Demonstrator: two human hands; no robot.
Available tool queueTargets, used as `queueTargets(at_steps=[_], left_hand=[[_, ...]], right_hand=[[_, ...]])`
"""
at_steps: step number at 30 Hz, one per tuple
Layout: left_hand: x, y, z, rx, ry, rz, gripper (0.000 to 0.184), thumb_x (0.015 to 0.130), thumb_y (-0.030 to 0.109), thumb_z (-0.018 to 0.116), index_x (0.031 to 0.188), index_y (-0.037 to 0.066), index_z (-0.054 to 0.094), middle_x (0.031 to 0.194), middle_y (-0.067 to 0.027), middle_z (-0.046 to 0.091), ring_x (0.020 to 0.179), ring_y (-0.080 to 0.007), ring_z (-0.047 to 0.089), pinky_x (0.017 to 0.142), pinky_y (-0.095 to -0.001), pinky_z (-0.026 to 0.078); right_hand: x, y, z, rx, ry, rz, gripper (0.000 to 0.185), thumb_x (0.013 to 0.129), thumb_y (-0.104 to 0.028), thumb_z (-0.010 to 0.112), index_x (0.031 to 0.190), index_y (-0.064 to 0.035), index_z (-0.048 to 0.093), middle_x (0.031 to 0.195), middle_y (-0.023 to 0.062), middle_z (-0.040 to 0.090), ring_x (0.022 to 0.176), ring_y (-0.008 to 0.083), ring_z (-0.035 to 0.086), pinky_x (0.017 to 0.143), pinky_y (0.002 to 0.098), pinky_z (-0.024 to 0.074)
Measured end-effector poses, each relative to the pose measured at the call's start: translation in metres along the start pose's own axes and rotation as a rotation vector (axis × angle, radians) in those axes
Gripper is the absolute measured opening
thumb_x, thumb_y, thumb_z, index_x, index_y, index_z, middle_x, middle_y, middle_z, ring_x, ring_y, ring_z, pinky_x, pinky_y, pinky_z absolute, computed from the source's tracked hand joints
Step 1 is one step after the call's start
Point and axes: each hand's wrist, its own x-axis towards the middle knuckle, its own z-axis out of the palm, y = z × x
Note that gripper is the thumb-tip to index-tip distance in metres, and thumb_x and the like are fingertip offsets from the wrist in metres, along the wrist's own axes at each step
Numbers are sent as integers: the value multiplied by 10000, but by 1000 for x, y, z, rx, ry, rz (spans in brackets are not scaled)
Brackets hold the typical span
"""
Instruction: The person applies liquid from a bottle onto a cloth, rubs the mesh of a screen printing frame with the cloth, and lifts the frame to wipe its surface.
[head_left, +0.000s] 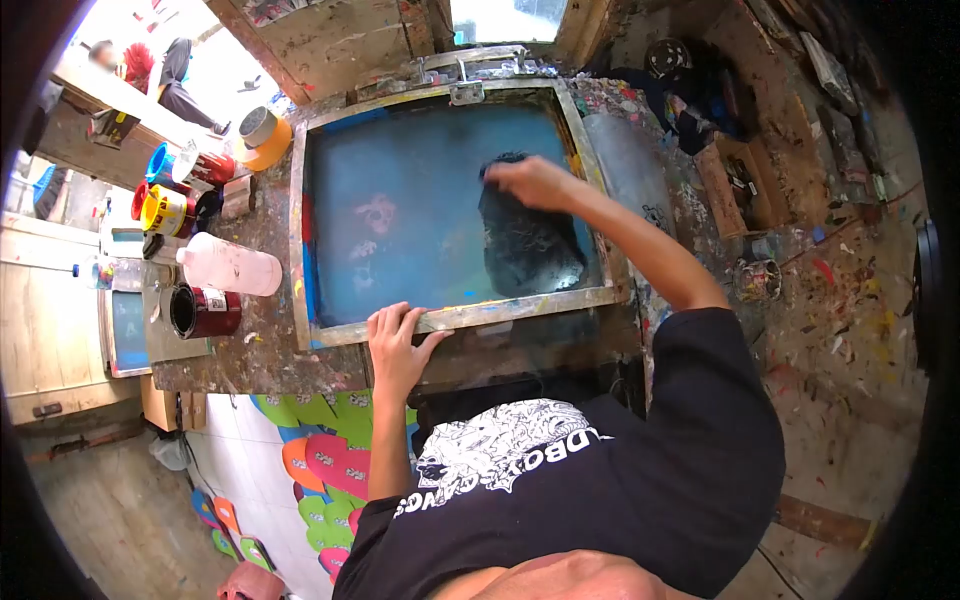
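A wooden-framed screen with blue-grey mesh lies on the stained workbench, held by a metal clamp at its far edge. Dark wet patches cover the right part of the mesh. Over the top of that dark area is my right hand, its fingers closed round a dark, crumpled thing that may be a cloth. My left hand rests on the frame's near edge, fingers spread over the wood, holding nothing.
Left of the frame stand a white bottle, a dark red can, a yellow tub and a tape roll. At right lies an open box. Coloured sole-shaped pieces lie below. A person sits outside, upper left.
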Motion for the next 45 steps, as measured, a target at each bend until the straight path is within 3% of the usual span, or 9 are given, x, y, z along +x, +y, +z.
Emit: queueTargets(at_steps=[10,16,18,22,24,26,32,37,45], left_hand=[[5,4,-2,-32,29,17,447,679,285,886,1026,59,718,1084,-103,638,1061,-309,577,962,-440,435],[0,3,5,-33,32,7,447,685,292,886,1025,53,720,1093,-103,637,1064,-313,574,962,-436,437],[4,3,-2,-3,34,41,466,699,337,873,1039,61,713,1072,-93,640,1035,-289,588,961,-426,427],[3,1,2,-32,55,26,466,653,266,894,1028,49,725,1081,-93,635,1052,-308,579,948,-433,444],[3,1,4,-39,37,4,462,653,270,893,1026,54,727,1080,-90,636,1051,-304,582,950,-434,444],[4,2,-2,-18,44,21,456,657,270,891,1025,56,728,1082,-88,638,1053,-300,584,955,-435,442],[3,0,0,-31,46,49,441,683,283,878,1023,53,716,1066,-81,639,1026,-276,592,960,-425,424],[2,-2,4,-23,41,16,444,685,287,884,1032,63,720,1087,-88,640,1056,-296,583,966,-431,432],[5,-3,5,-35,42,10,458,679,294,885,1032,52,723,1082,-92,641,1049,-299,586,957,-437,435]], right_hand=[[26,33,3,-180,67,54,432,873,-46,574,1292,-121,648,1223,104,722,1121,318,685,954,417,560],[26,54,-15,-428,-16,-56,435,848,-17,593,1262,-138,648,1150,72,724,1073,317,692,943,439,562],[30,8,-17,-165,-28,106,451,810,-24,624,1249,-122,654,1151,101,724,1027,329,701,916,428,567],[9,-24,2,52,-93,-232,373,813,-36,626,1168,-135,680,1117,148,729,1018,304,713,859,412,591],[16,6,-23,-310,-130,60,367,838,-46,622,1185,-154,670,1079,135,740,1002,288,719,845,402,599],[15,29,-6,-295,176,30,319,894,-47,592,1192,-107,690,1142,103,733,1076,297,701,916,386,582],[-13,-7,3,-119,-119,-298,248,902,-177,634,1141,-202,696,993,35,758,918,298,727,781,394,614],[-8,-43,-2,-165,-92,-128,63,897,-167,634,855,-122,619,752,77,666,782,303,722,708,418,600],[-55,-23,-10,12,-115,23,209,862,-81,656,1046,-128,743,987,118,752,931,307,722,871,428,579]])
